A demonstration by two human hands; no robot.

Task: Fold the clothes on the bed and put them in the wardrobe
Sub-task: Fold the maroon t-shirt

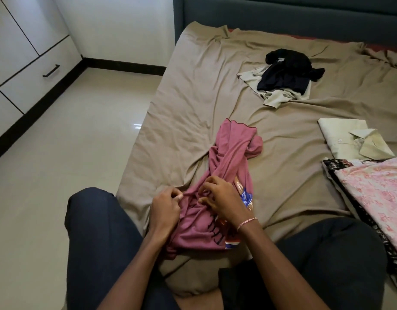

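Left hand (167,205) and right hand (223,201) both pinch bunched folds of the crumpled mauve printed T-shirt (228,153), which lies on the tan-sheeted bed (193,97). Folded: pale green collared shirt (340,135), pink floral cloth (376,189). Outstanding: this T-shirt, the black-and-beige heap (287,79), and all transfers to the white wardrobe (25,52).

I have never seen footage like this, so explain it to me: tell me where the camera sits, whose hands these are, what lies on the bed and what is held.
There is no machine here. A person wears one camera on the head, and it looks down at their own hands. The left hand and right hand both grip a crumpled pink T-shirt lying on the tan bedsheet. Farther back sits a loose heap of dark and beige clothes. To the right lie a folded pale shirt and a pink flowered cloth. White wardrobe doors stand at the left.
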